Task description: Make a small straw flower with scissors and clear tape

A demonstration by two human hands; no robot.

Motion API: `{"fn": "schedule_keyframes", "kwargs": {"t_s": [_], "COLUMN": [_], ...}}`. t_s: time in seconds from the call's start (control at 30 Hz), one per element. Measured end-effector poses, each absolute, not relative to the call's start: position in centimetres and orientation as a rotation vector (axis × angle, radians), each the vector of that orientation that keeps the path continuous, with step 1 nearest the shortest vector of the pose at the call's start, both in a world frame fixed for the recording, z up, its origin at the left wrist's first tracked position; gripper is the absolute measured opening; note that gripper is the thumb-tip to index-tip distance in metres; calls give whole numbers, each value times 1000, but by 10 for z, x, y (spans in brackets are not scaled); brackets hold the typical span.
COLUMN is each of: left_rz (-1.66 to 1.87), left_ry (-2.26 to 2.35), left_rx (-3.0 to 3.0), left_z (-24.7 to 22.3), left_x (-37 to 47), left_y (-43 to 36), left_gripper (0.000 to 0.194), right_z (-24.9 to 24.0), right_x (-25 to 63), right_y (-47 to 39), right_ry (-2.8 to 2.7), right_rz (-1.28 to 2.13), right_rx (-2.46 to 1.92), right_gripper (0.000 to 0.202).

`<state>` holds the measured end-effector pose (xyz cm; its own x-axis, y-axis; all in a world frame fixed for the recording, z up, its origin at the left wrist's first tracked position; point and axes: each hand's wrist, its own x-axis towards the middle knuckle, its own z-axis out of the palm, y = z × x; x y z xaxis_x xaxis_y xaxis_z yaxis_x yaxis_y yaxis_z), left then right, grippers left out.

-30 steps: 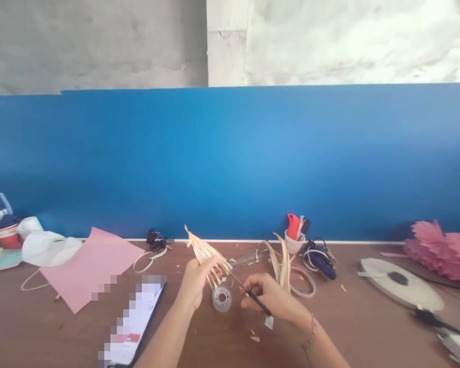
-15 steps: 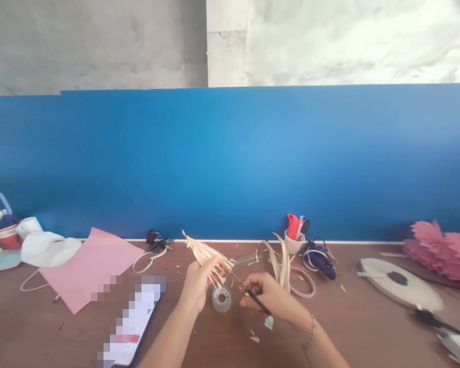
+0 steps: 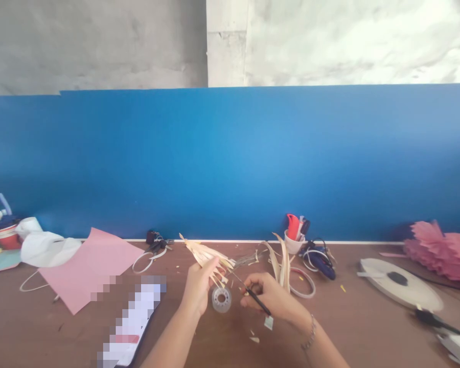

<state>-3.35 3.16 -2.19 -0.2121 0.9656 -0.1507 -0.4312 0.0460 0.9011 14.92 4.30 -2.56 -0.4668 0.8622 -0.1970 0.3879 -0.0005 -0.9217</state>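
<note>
Pinched in my left hand (image 3: pixel 200 286) is a bundle of pale dried husk strips (image 3: pixel 205 254), fanned out at both ends. My right hand (image 3: pixel 266 296) is closed around a slim tool with a black handle (image 3: pixel 257 300) and a thin metal end. That metal end points toward the lower ends of the strips; whether it touches them I cannot tell. Between my hands, a roll of clear tape (image 3: pixel 221 299) lies on the table. Longer husk pieces (image 3: pixel 282 263) curl upward behind my right hand.
Pink paper (image 3: pixel 90 268) and a phone (image 3: pixel 134 324) lie to the left. Behind stand a white cup of pens (image 3: pixel 293 243) and a blue partition (image 3: pixel 230 163). On the right are a pale oval object (image 3: pixel 401 283) and ruffled pink paper (image 3: pixel 442 250). Scraps dot the brown table (image 3: pixel 207 347).
My left hand and the husk bundle have shifted very slightly, the bundle's upper tip now a little lower and farther left. My right hand and its tool look almost unmoved.
</note>
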Motion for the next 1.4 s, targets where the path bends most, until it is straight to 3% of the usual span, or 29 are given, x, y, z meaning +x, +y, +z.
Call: {"fn": "schedule_keyframes", "kwargs": {"t_s": [0.93, 1.4], "left_rz": [1557, 1561], "left_ry": [984, 1184], "left_rx": [535, 676], "left_z": [-26, -23], "left_x": [-23, -46], "left_y": [30, 41], "left_gripper": [24, 18], "right_z": [-31, -25], "right_x": [147, 164], "right_y": [45, 45], "right_ry": [-1832, -1892], "right_rz": [1444, 1708], "right_rx": [-1311, -1215], "right_gripper": [24, 25]}}
